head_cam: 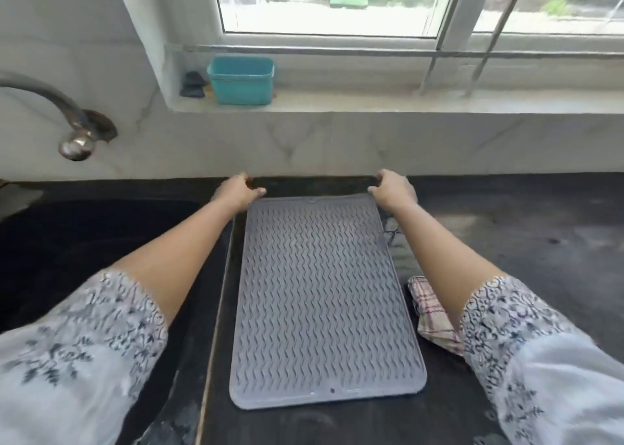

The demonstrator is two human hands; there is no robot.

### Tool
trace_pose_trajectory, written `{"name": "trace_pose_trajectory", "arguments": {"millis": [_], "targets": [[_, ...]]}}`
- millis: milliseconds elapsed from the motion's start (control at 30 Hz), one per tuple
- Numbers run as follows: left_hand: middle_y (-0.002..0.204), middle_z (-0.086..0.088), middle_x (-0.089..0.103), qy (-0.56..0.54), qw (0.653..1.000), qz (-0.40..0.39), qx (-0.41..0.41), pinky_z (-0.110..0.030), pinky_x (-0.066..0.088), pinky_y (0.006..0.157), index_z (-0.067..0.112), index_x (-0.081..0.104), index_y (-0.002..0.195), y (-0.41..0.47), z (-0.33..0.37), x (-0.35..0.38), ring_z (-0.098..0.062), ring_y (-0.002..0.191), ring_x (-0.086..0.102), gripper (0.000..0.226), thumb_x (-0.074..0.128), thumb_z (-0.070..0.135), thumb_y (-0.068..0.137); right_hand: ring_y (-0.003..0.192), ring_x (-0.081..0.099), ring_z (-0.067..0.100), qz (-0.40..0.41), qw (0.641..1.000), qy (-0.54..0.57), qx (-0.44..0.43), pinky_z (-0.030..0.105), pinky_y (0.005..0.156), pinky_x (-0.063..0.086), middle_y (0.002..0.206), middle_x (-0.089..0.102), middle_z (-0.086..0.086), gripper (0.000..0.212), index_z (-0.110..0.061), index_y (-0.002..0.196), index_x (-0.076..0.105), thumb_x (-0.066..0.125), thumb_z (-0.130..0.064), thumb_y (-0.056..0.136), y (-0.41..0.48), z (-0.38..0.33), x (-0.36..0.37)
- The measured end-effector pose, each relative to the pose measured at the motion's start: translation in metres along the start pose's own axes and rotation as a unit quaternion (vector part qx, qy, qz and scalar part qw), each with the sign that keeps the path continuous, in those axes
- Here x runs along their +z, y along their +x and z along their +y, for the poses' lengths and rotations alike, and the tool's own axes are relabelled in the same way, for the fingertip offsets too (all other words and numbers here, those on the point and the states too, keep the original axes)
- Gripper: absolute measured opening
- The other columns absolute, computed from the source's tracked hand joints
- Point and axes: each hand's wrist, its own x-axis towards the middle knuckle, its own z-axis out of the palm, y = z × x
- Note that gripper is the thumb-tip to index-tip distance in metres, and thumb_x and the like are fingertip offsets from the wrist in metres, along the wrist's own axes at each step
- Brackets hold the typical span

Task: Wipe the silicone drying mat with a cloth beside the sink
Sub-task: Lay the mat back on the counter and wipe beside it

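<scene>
A grey silicone drying mat point(320, 296) with a wavy ribbed surface lies flat on the dark countertop, its long side running away from me. My left hand point(238, 191) grips the mat's far left corner. My right hand point(393, 189) grips its far right corner. A folded checked cloth point(432, 313) rests on the counter just right of the mat, partly hidden under my right forearm.
A dark sink point(84, 242) sits to the left of the mat, with a metal tap point(72, 120) on the wall above it. A teal plastic tub point(241, 80) and a dark scrubber point(193, 83) stand on the window ledge. The dark counter point(523, 242) stretches to the right.
</scene>
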Motion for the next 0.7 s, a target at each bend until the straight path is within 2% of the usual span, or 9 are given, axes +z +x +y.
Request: {"name": "trace_pose_trajectory", "arguments": {"millis": [100,167,233,333,433,500,600,700], "targets": [[0.125,-0.006,0.06,-0.039,0.999,0.02,0.028,-0.036,0.045,0.092,0.019,0.054,0.127,-0.05,-0.017,0.022,-0.024,0.113,0.056,0.045,0.063,0.037,0.086,0.101,0.06,0.021,-0.004,0.999,0.05,-0.019,0.032,0.085,0.047,0.114,0.066,0.002,0.026,-0.021,0.116,0.059,0.055,-0.028,0.091,-0.045,0.017,0.019],[0.119,-0.001,0.062,-0.042,0.999,0.014,0.005,-0.034,0.046,0.087,0.023,0.057,0.124,-0.104,-0.04,0.04,-0.019,0.106,0.058,0.041,0.064,0.036,0.086,0.093,0.061,0.014,-0.054,0.996,0.076,-0.013,0.035,0.084,0.052,0.11,0.067,-0.002,0.024,-0.023,0.114,0.06,0.054,-0.028,0.092,-0.101,0.04,0.036],[0.115,0.001,0.059,-0.031,0.999,0.01,-0.036,-0.032,0.045,0.082,0.024,0.057,0.124,-0.158,-0.061,0.058,-0.018,0.102,0.058,0.041,0.065,0.036,0.085,0.095,0.06,0.012,-0.099,0.992,0.073,0.012,0.035,0.084,0.052,0.111,0.065,-0.006,0.026,-0.024,0.116,0.059,0.055,-0.03,0.091,-0.159,0.065,0.049],[0.116,-0.001,0.053,-0.015,0.997,0.006,-0.077,-0.033,0.045,0.081,0.023,0.053,0.127,-0.218,-0.075,0.078,-0.02,0.102,0.058,0.045,0.064,0.035,0.085,0.1,0.057,0.015,-0.064,0.997,0.019,0.037,0.031,0.078,0.047,0.115,0.06,-0.004,0.03,-0.024,0.121,0.057,0.054,-0.031,0.092,-0.22,0.092,0.055],[0.112,-0.003,0.052,0.004,0.994,0.013,-0.105,-0.035,0.046,0.076,0.025,0.049,0.125,-0.251,-0.076,0.087,-0.024,0.098,0.059,0.045,0.064,0.037,0.085,0.103,0.053,0.019,-0.019,0.998,-0.041,0.044,0.032,0.075,0.044,0.117,0.054,0.0,0.032,-0.02,0.122,0.051,0.051,-0.032,0.092,-0.251,0.102,0.057],[0.107,-0.002,0.056,0.024,0.99,0.016,-0.136,-0.034,0.044,0.071,0.024,0.048,0.118,-0.261,-0.077,0.087,-0.024,0.095,0.059,0.043,0.065,0.041,0.083,0.103,0.052,0.022,-0.014,0.996,-0.063,0.061,0.033,0.075,0.044,0.118,0.051,0.004,0.033,-0.016,0.121,0.049,0.05,-0.034,0.092,-0.262,0.103,0.06],[0.095,0.001,0.061,0.065,0.983,-0.018,-0.172,-0.032,0.045,0.067,0.02,0.052,0.099,-0.269,-0.079,0.083,-0.022,0.089,0.06,0.037,0.066,0.049,0.079,0.101,0.055,0.029,-0.034,0.989,-0.054,0.134,0.035,0.074,0.043,0.115,0.054,0.011,0.038,-0.012,0.116,0.047,0.053,-0.039,0.09,-0.266,0.106,0.058],[0.073,0.001,0.066,-0.002,0.984,-0.053,-0.168,-0.032,0.05,0.064,0.019,0.061,0.076,-0.278,-0.085,0.085,-0.02,0.07,0.063,0.024,0.067,0.042,0.08,0.101,0.057,0.032,-0.086,0.98,-0.009,0.181,0.033,0.071,0.041,0.11,0.061,0.012,0.036,-0.011,0.107,0.051,0.058,-0.04,0.087,-0.262,0.117,0.055]]}}
